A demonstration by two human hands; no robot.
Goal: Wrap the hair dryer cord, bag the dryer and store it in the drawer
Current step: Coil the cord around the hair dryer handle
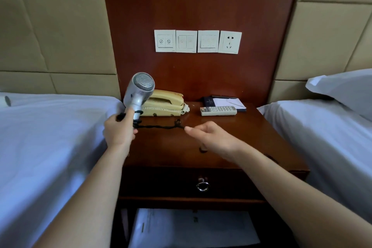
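My left hand [118, 133] grips the handle of a silver hair dryer [140, 90] and holds it upright above the left edge of the wooden nightstand [251, 137], its rear grille facing me. A few turns of the black cord [159, 126] sit around the handle's base. From there the cord runs taut to the right, to the fingertips of my right hand [209, 139], which pinch its end just above the tabletop. The nightstand drawer [161, 183] is closed and has a metal ring pull [202, 186].
A beige telephone [165, 103], a white remote [218, 110] and a notepad in a dark folder [227, 102] lie at the back of the nightstand. White beds flank it, with a pillow [346, 88] on the right. Wall switches and a socket [230, 42] are above. Something white lies on the lower shelf [191, 227].
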